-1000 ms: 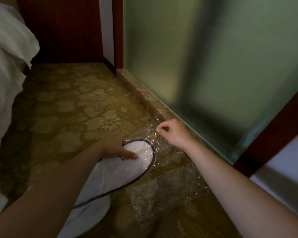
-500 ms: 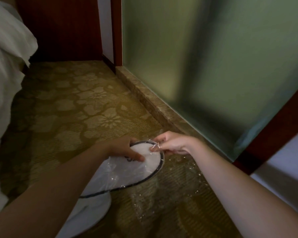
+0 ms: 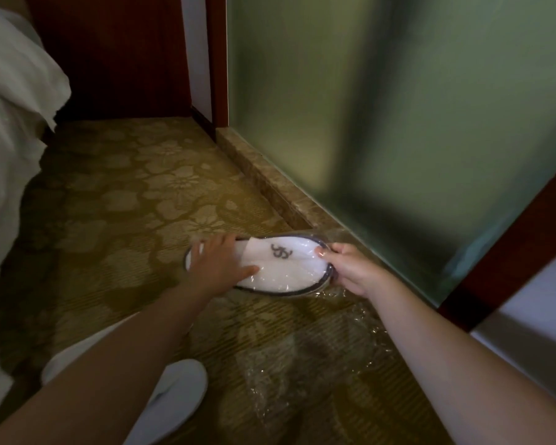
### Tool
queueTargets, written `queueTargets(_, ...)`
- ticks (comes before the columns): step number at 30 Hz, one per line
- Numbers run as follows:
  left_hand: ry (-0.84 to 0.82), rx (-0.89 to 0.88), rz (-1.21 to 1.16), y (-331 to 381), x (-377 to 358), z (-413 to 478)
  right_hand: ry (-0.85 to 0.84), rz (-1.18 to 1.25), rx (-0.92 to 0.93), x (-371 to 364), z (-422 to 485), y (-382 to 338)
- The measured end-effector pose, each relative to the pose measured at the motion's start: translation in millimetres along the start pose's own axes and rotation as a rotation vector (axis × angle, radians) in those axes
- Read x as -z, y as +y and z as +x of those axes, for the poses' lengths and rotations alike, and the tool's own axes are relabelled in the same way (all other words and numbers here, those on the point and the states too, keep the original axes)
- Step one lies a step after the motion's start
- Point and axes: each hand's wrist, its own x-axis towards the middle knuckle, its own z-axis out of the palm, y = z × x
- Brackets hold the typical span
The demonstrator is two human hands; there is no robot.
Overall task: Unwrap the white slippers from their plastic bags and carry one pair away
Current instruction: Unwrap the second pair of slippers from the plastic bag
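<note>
A white slipper pack [image 3: 280, 268] with a dark rim and a grey logo is held just above the patterned carpet, still under clear plastic film. My left hand [image 3: 217, 268] grips its left end, thumb pressed on top. At the right end, my right hand [image 3: 350, 271] pinches the toe and the film. An empty, crumpled clear plastic bag [image 3: 321, 354] lies on the carpet below and to the right. Another white slipper [image 3: 170, 403] lies on the floor under my left forearm, partly hidden.
A bed with white bedding [image 3: 10, 130] fills the left side. A frosted glass wall [image 3: 382, 117] on a marble sill [image 3: 270, 184] runs along the right, with dark wood frames [image 3: 507, 245]. Patterned carpet [image 3: 119, 200] stretches ahead to a dark wooden panel.
The slipper pack has turned sideways and shifted right, showing its logo. My right hand went from the loose plastic bag onto the pack's right end. My left hand slid to its left end.
</note>
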Motion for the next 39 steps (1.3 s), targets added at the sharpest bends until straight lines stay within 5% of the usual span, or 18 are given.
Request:
queueTargets(5, 0.073, 0.242, -0.027, -11, -15, -6, 0.167, 0.324, -0.047, 13, 4, 9)
queueTargets(10, -0.076, 0.485, -1.121, 0, -4, 8, 0.049, 0.516, -0.093, 12, -1, 8)
queueTargets(14, 0.036, 0.458, -1.581, 15, 11, 14, 0.011, 0.497, -0.091, 4, -1, 8)
queueTargets(22, 0.268, 0.749, -1.615, 1, 12, 21, -0.019, 0.5, -0.081, 5, -2, 13)
queueTargets(29, 0.309, 0.927, -1.603, -23, 14, 20, 0.219, 0.532, -0.095, 16, -1, 15)
queueTargets(33, 0.163, 0.814, -1.6, -20, 9, 15, 0.333, 0.494, -0.156, 23, 0, 23)
queueTargets(39, -0.027, 0.687, -1.496, -3, 4, 13, 0.172, 0.462, -0.16, 30, -5, 26)
